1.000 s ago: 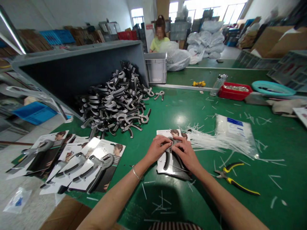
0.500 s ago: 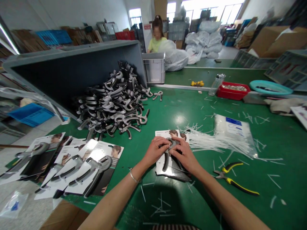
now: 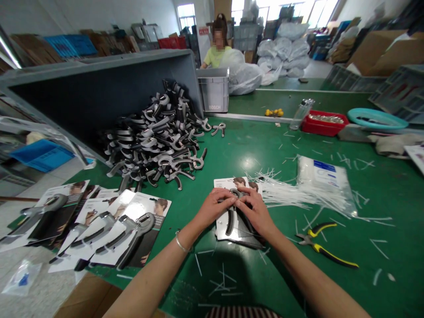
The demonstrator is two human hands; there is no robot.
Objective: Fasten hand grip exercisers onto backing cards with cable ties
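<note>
A grey-and-black hand gripper [image 3: 230, 219] lies on a printed backing card [image 3: 225, 182] at the middle of the green table [image 3: 251, 145]. My left hand [image 3: 213, 206] and my right hand [image 3: 256, 212] meet over its top end, fingers curled and pinching there. What they pinch is too small to make out. A stack of similar cards lies under the top one.
A heap of loose hand grippers [image 3: 159, 132] sits at the back left against a grey bin wall [image 3: 99, 88]. Carded grippers [image 3: 109, 229] lie at the left edge. White cable ties [image 3: 291, 194] and their bag [image 3: 323, 176] lie right, yellow-black pliers [image 3: 323, 247] nearer. A person in yellow [image 3: 218, 48] works far back.
Both hands stay on the top of the hand gripper with small finger movements. The view has shifted slightly.
</note>
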